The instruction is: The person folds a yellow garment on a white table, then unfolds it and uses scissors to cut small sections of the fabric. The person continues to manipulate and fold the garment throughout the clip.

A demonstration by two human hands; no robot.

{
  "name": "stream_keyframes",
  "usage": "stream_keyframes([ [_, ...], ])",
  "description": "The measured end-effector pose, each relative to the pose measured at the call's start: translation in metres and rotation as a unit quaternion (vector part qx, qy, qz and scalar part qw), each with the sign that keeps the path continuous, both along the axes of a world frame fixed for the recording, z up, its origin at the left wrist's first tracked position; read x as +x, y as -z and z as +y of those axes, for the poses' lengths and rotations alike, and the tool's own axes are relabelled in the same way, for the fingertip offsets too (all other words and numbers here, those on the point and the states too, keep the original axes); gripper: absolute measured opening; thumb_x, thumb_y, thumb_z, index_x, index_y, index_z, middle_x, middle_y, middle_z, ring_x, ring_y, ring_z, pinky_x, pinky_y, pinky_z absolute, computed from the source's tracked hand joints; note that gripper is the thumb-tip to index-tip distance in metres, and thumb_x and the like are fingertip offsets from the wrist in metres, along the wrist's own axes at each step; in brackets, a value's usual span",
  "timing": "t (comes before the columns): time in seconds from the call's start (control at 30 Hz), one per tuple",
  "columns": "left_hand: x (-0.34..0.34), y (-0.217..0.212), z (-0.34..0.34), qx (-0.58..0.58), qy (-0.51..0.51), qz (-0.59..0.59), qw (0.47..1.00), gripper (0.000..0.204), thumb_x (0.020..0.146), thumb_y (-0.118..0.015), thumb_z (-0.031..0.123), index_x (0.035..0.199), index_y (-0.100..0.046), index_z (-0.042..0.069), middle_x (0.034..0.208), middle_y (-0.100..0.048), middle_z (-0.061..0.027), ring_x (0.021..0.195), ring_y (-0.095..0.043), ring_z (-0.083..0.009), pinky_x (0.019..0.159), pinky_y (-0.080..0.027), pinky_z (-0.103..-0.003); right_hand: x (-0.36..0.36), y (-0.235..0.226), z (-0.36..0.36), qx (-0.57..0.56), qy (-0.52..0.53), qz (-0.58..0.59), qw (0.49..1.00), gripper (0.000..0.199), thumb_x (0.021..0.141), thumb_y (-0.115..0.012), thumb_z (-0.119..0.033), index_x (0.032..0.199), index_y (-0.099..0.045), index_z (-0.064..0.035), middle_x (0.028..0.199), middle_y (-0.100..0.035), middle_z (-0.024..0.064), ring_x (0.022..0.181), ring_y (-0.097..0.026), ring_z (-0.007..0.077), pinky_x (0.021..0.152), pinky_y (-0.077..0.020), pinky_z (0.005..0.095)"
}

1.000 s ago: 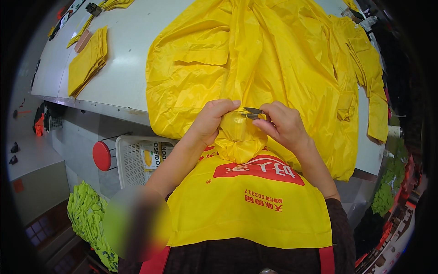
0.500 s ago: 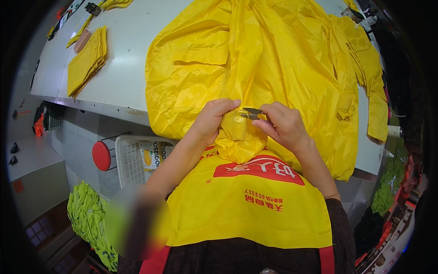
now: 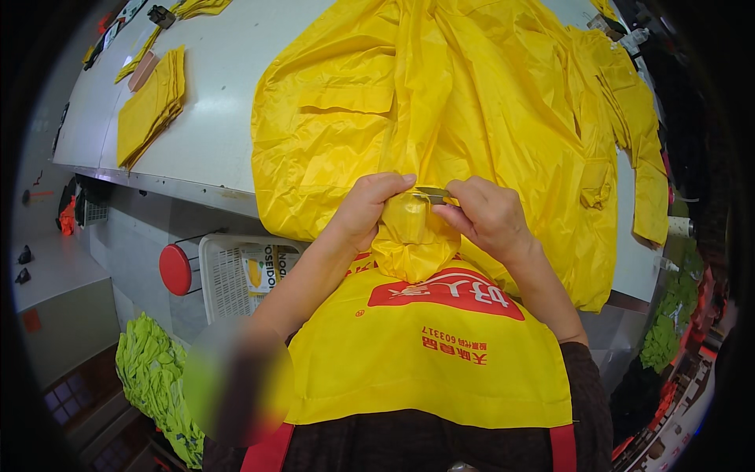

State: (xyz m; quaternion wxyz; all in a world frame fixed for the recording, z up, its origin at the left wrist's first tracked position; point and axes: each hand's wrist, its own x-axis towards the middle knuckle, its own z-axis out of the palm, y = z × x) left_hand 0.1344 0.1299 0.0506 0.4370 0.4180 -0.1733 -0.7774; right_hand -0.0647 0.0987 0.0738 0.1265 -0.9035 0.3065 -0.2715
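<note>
A large yellow raincoat with a flap pocket lies spread over the table, its near edge hanging toward me. My left hand pinches the garment's near edge between thumb and fingers. Small thread snips are in my right hand, their dark blades pointing left at the fabric beside my left thumb. The blades look almost together. Below them, a bunched yellow part of the garment hangs against my yellow apron.
The white table holds a stack of folded yellow pieces at left and a yellow sleeve at right. Beneath its left edge are a white basket and a red stool. Lime-green cloth is piled lower left.
The snips' blades have drawn closer together at the fabric edge. Both hands stay in nearly the same place.
</note>
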Motion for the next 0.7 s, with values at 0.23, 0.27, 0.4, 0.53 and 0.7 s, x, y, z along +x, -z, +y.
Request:
stream_keyframes([
  [0.23,-0.001,0.003,0.0,0.006,-0.009,-0.001,1.0,0.017,0.086,-0.056,0.018,0.082,-0.059,0.002,0.076,-0.063,-0.0058,0.063,-0.06,-0.0109,0.06,-0.05,-0.025,0.001,0.004,-0.004,-0.045,-0.017,0.0,0.999,0.021,0.08,-0.063,-0.024,0.076,-0.051,-0.0076,0.061,-0.046,0.0059,0.053,-0.052,0.0214,0.046,-0.0407,0.0324],
  [0.27,0.0,0.002,0.0,0.006,-0.008,0.002,1.0,0.017,0.086,-0.056,0.018,0.083,-0.059,0.002,0.077,-0.063,-0.0061,0.064,-0.061,-0.0112,0.06,-0.05,-0.025,0.001,0.005,-0.005,-0.049,-0.021,0.0,0.999,0.021,0.08,-0.063,-0.024,0.075,-0.051,-0.0076,0.06,-0.046,0.0058,0.053,-0.051,0.0214,0.046,-0.0407,0.0324],
  [0.4,-0.002,-0.001,0.001,0.018,-0.017,0.005,1.0,0.017,0.086,-0.055,0.017,0.083,-0.059,0.001,0.079,-0.063,-0.007,0.067,-0.061,-0.0122,0.062,-0.051,-0.026,-0.002,0.01,-0.008,-0.055,-0.039,-0.001,0.998,0.019,0.081,-0.062,-0.022,0.078,-0.053,-0.0062,0.061,-0.047,0.0078,0.052,-0.05,0.0219,0.047,-0.0404,0.0323],
  [0.53,-0.003,-0.006,0.001,0.03,-0.002,0.023,0.999,0.019,0.087,-0.055,0.017,0.089,-0.059,-0.001,0.081,-0.063,-0.0069,0.069,-0.061,-0.0126,0.063,-0.051,-0.027,-0.009,0.027,-0.014,0.241,0.009,-0.181,0.953,0.022,0.08,-0.066,-0.022,0.084,-0.053,-0.0051,0.062,-0.045,0.0013,0.054,-0.044,0.0122,0.05,-0.0365,0.0257],
  [0.7,0.02,0.031,0.004,-0.05,0.089,0.102,0.989,0.022,0.083,-0.061,0.015,0.099,-0.057,0.001,0.091,-0.061,-0.0041,0.082,-0.058,-0.012,0.073,-0.048,-0.024,-0.014,0.071,-0.014,0.519,-0.005,-0.205,0.83,0.031,0.071,-0.075,-0.02,0.086,-0.051,-0.006,0.067,-0.037,-0.0065,0.062,-0.034,0.0038,0.055,-0.0299,0.0197],
])
